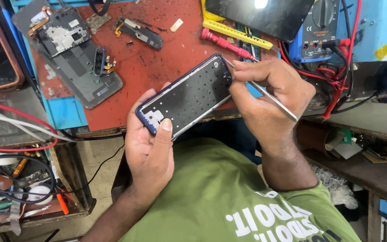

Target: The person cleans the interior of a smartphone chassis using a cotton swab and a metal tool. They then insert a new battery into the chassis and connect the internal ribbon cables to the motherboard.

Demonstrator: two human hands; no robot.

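On the far left I see an opened phone lying on the red mat, its parts out of my way. My left hand is wrapped around the lower end of the frame, tilting it up toward me over my lap. My right hand pinches tweezers, tip at the frame's top corner, steadying fine work. A multimeter sits at the right.

The phone frame is showing a matt black inner plate with a glossy blue plastic rim, and the thin tweezers are shining like polished metal. The red bench mat is looking matt and scuffed, while the green shirt is appearing as soft cotton cloth.
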